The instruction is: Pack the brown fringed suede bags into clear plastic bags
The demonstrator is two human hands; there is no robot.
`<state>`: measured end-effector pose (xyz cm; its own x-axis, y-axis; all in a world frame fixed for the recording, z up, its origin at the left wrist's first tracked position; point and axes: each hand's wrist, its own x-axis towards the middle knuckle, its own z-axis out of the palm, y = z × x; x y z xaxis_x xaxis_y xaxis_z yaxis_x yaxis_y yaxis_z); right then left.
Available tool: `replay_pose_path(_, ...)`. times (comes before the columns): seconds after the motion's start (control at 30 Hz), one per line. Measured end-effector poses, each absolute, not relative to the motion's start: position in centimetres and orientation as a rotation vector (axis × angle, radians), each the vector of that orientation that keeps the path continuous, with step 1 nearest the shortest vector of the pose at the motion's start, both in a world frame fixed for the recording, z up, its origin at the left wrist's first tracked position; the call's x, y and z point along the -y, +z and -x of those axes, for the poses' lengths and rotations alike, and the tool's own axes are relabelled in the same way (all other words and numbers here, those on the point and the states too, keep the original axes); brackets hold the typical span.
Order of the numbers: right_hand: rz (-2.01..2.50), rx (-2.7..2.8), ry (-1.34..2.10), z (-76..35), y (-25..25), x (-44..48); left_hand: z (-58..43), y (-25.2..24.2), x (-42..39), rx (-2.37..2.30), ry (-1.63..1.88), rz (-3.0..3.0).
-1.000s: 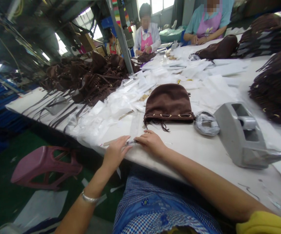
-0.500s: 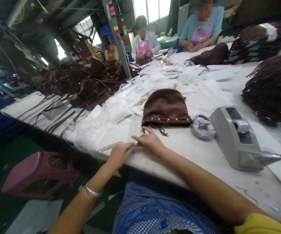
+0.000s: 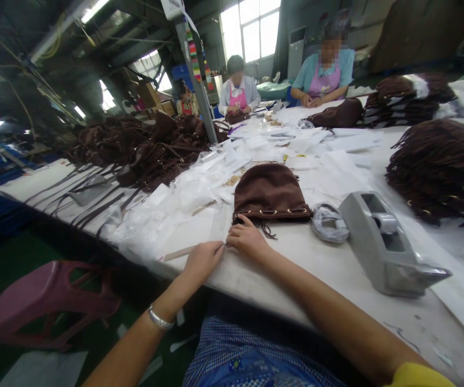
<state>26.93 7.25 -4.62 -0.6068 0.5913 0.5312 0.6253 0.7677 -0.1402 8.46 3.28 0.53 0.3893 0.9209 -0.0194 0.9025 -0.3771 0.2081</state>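
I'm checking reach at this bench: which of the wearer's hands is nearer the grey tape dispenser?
Right. The right hand is to the left of the grey tape dispenser, apart from it. The left hand is farther left, close beside the right hand.

Left wrist: a shiny, silver-toned bracelet (image 3: 160,318), band-shaped;
Right sleeve (image 3: 419,375): bright yellow, ending near the elbow;
Lap garment (image 3: 218,341): fine blue-and-white check;
Front panel (image 3: 256,372): brighter blue, bearing a small, flower-like motif (image 3: 236,364)
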Motion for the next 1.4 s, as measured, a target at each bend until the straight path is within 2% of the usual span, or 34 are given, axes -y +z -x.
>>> replay_pose_path(0.3,1.176,2.445,-0.197,-29.8,-3.4,-10.3,-9.1,0.1,-4.5,-1.773,0.189,-2.483)
replay_pose_path(0.63,0.981,2.398,0.042,-29.6,-3.6,-11.0,-12.4,-1.1,-6.5,-1.796,0.430,-2.377)
replay_pose_path(1.0,0.919,2.404,0.268,-30.1,-3.8,-11.9,-13.5,-2.6,-8.6,-1.819,0.828,-1.992)
replay_pose_path(1.2,0.964,2.233,0.296,-29.6,-4.4,-11.4,-10.2,-1.0,-8.9,-1.618,0.760,-1.926)
replay_pose_path(1.4,1.000,2.163,0.284,-29.2,-4.9,-11.6,-1.8,1.1,-3.8,-1.614,0.510,-1.952)
